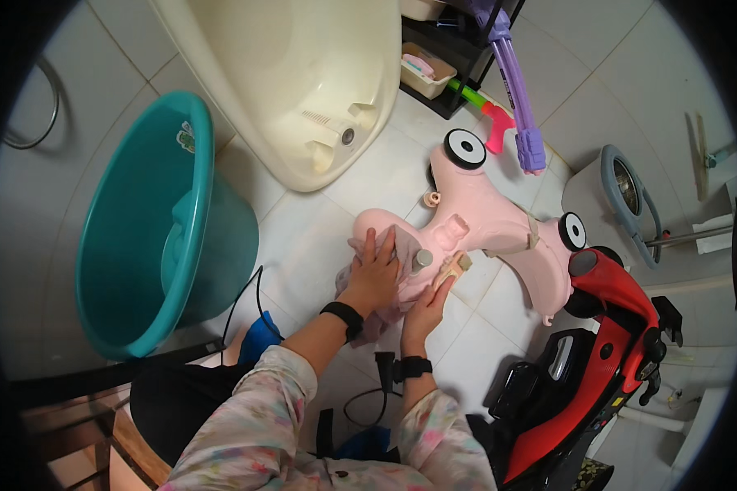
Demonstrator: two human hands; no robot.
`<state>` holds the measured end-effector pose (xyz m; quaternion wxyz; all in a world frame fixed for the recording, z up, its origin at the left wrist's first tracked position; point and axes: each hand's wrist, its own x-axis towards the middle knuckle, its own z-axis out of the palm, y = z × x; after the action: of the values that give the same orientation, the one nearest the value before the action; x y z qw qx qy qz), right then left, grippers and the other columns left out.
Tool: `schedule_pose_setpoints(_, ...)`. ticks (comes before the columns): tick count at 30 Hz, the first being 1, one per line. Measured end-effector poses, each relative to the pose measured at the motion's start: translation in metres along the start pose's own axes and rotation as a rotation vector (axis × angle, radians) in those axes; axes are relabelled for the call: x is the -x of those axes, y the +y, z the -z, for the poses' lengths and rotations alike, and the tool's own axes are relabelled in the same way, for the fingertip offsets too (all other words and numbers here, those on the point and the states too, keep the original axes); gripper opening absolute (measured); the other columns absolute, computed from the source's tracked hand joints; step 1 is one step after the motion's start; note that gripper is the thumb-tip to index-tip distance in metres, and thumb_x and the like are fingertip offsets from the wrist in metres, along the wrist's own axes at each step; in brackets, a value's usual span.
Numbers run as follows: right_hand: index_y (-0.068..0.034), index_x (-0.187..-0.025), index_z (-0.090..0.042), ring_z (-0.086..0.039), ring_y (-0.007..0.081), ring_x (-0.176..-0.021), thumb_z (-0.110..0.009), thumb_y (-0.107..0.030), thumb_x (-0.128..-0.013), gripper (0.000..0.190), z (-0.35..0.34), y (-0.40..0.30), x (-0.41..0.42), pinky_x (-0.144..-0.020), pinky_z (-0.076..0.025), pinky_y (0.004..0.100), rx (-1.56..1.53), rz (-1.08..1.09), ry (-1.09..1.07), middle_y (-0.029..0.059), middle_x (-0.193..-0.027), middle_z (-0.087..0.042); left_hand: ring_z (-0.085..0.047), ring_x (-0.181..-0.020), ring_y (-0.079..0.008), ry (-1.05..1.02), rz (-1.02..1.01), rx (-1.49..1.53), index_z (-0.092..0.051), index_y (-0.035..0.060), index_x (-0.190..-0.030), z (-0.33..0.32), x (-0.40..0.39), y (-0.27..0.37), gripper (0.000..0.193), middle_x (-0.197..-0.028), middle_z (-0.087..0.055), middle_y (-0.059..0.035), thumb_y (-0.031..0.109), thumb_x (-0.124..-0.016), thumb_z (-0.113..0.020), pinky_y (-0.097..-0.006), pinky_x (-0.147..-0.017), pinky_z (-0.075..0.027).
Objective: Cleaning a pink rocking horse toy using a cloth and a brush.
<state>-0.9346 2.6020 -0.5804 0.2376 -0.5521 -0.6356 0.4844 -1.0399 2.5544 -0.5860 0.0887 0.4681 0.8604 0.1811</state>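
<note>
A pink plastic ride-on toy car (pixel 488 212) lies on the tiled floor before me, its black-and-white wheels showing. My left hand (pixel 374 279) is spread over a mauve cloth (pixel 374 322) and presses it against the toy's rounded near end. Beside it, my right hand (pixel 427 310) grips a small peach-coloured brush (pixel 454 270), whose bristles are partly hidden. The brush is close to the toy's body, but I cannot tell whether it touches. A short grey metal post (pixel 422 260) sticks up from the pink plastic between the two hands.
A teal plastic tub (pixel 206 245) stands at left, with a cream baby bath (pixel 270 92) beyond it. To the right is a red ride-on toy (pixel 589 380), below a mop bucket (pixel 589 184). A purple plastic toy (pixel 517 92) leans by a black shelf (pixel 442 92). A black cable (pixel 259 288) hangs nearby.
</note>
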Motion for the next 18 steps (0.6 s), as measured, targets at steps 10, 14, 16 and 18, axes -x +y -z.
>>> schedule_pose_setpoints(10,-0.01,-0.142,-0.026,-0.061,0.0331,-0.091,-0.043,-0.021,-0.094,0.053,0.006,0.017,-0.021,-0.076,-0.047,0.0351,-0.006,0.054,-0.019,0.0243,-0.118,-0.055,-0.006,-0.133,-0.0497,0.035,-0.008,-0.032,-0.061,0.0021,-0.103,-0.004,0.001,0.003,0.038,-0.148,-0.013,-0.0178,0.026,-0.074,-0.062,-0.0652,-0.093,-0.03)
schedule_pose_setpoints(14,-0.005,-0.141,-0.027,-0.051,0.0256,-0.116,-0.039,-0.018,-0.095,0.05,-0.001,0.035,0.046,-0.09,-0.042,0.031,0.03,0.182,-0.051,0.0188,-0.136,-0.042,-0.007,-0.132,-0.0511,0.046,-0.005,-0.077,-0.059,-0.0027,-0.1,-0.007,0.001,0.003,0.045,-0.147,-0.015,-0.0215,0.025,-0.067,-0.07,-0.062,-0.095,-0.033)
schedule_pose_setpoints(16,-0.006,-0.141,-0.026,-0.049,0.0258,-0.118,-0.039,-0.02,-0.095,0.05,-0.003,0.028,0.059,-0.091,-0.041,0.0315,0.047,0.294,-0.059,0.0187,-0.138,-0.04,-0.008,-0.132,-0.0511,0.051,-0.013,-0.054,-0.06,-0.0029,-0.098,-0.008,0.003,0.001,0.043,-0.146,-0.016,-0.0219,0.025,-0.067,-0.07,-0.0619,-0.095,-0.033)
schedule_pose_setpoints(18,-0.013,-0.142,-0.027,-0.057,0.0312,-0.106,-0.039,-0.024,-0.095,0.05,0.003,0.022,0.034,-0.083,-0.046,0.0351,0.074,0.102,-0.091,0.0208,-0.125,-0.052,-0.01,-0.132,-0.0512,0.055,-0.021,-0.029,-0.061,-0.003,-0.096,-0.01,0.005,0.0,0.041,-0.145,-0.017,-0.0222,0.026,-0.068,-0.07,-0.0618,-0.095,-0.033)
